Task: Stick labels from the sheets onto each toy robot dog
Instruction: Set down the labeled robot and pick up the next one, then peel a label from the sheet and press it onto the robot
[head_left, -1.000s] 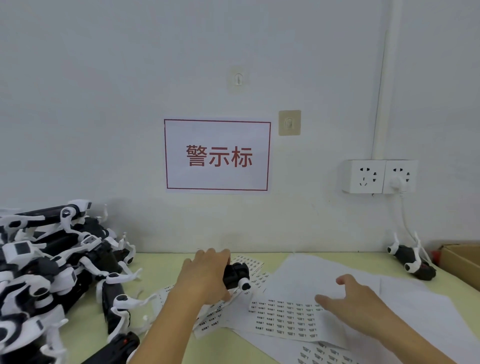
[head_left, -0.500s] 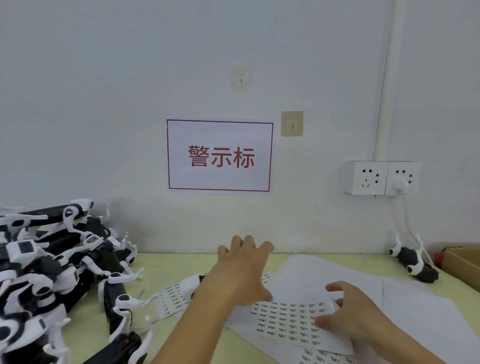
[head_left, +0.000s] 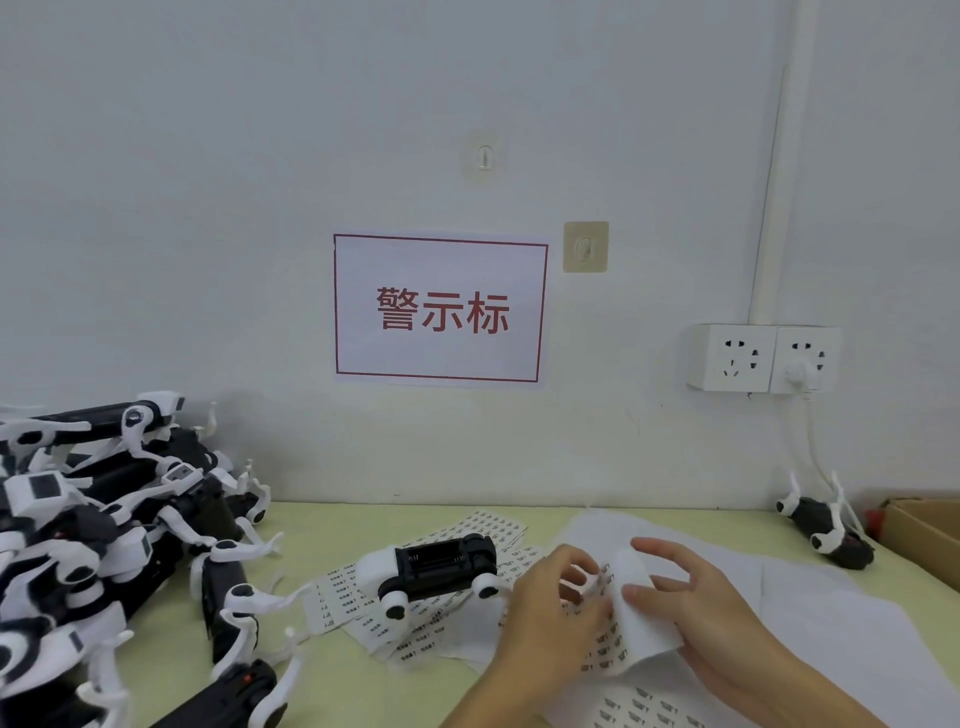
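We look down at a pale yellow-green tabletop (head_left: 332, 525) pushed against a plain white wall (head_left: 208, 182). On the wall hangs a white sign (head_left: 440, 309) with a red border and three red Chinese characters; above it sits a small clear adhesive hook (head_left: 484, 156), and to its right a yellowed one (head_left: 585, 247). Further right a double wall socket (head_left: 762, 358) carries a white plug (head_left: 797, 371), whose cord drops toward the table, and a white conduit (head_left: 779, 171) runs up the wall.

Both hands meet over a label sheet (head_left: 641, 608) near the table's front. The right hand (head_left: 696, 608) curls the sheet's edge upward, fingers bent round it. The left hand (head_left: 550, 613) pinches at the printed rows — we cannot tell whether a label is already lifted free.

Just left of the hands, one toy robot dog (head_left: 431, 566) lies on its back, its open black battery compartment facing up, resting on more loose label sheets (head_left: 488, 525). A heap of black-and-white toy dogs (head_left: 104, 545) fills the table's left side. Another single dog (head_left: 826, 530) lies upside down at the far right — near a cardboard box (head_left: 924, 535). Plain white paper (head_left: 831, 623) spreads under the right forearm.
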